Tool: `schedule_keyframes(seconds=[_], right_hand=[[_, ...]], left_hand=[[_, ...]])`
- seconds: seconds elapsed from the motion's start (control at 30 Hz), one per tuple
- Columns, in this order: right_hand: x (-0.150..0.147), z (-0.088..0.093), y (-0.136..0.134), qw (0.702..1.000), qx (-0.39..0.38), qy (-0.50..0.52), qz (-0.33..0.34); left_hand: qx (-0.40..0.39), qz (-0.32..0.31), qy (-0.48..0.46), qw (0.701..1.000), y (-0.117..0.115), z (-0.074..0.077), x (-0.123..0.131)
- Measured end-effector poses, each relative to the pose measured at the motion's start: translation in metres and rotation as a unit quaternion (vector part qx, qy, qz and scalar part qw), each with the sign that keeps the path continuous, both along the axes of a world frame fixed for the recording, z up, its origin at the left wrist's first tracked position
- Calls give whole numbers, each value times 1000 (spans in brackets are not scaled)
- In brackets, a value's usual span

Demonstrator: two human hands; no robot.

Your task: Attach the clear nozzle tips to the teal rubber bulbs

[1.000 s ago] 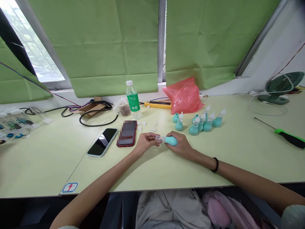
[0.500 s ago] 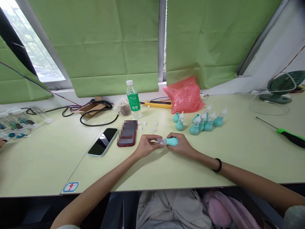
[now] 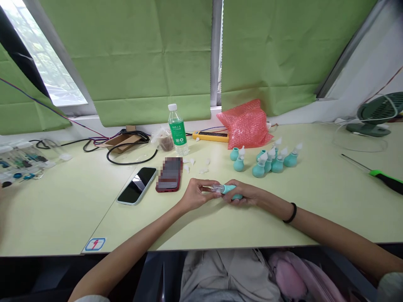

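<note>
My right hand (image 3: 244, 194) is wrapped round a teal rubber bulb (image 3: 231, 189) just above the pale green table (image 3: 220, 222). My left hand (image 3: 197, 194) pinches the clear nozzle (image 3: 216, 188) at the bulb's left end. Both hands meet in the middle of the table, in front of me. Behind them stand several more teal bulbs with white tips (image 3: 267, 158). Small loose white tips (image 3: 195, 165) lie beyond my left hand.
Two phones (image 3: 137, 191) (image 3: 170, 174) lie left of my hands. A water bottle (image 3: 178, 131), a pink bubble-wrap bag (image 3: 247, 124), a yellow power strip (image 3: 210, 136) and cables (image 3: 126, 147) sit at the back. A green-handled screwdriver (image 3: 382, 176) and a fan (image 3: 376, 114) are at right.
My right hand has rolled over the bulb, so the fingers now cover more of it. Both hands have shifted slightly right and stay joined on the bulb and nozzle.
</note>
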State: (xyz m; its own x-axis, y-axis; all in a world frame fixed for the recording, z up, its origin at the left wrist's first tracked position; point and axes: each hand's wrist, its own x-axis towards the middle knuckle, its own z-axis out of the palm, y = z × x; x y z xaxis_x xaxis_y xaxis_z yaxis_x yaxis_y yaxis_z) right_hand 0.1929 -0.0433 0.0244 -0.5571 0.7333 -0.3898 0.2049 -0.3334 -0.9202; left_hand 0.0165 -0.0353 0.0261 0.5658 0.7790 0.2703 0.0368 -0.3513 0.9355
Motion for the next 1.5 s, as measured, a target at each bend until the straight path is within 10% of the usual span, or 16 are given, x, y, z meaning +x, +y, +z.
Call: schedule_keyframes(seconds=[0.3,0.67,0.8,1.0,1.3,1.5], right_hand=[[4,-1,1,997,-36,29,64],[6,-1,8,986,61,136,-73],[11,-5,13,976,102,138,-135],[9,-8,13,975,118,135,-135],[9,-16,14,975,135,108,-140],[8,-16,13,973,160,92,-142]], left_hand=[[26,-48,32,998,1,4,-3],[97,67,33,992,17,8,-11],[241,164,162,943,37,-4,-17],[350,75,339,870,49,-32,-13],[323,-7,297,899,45,-32,-15],[318,126,297,892,56,-22,-23]])
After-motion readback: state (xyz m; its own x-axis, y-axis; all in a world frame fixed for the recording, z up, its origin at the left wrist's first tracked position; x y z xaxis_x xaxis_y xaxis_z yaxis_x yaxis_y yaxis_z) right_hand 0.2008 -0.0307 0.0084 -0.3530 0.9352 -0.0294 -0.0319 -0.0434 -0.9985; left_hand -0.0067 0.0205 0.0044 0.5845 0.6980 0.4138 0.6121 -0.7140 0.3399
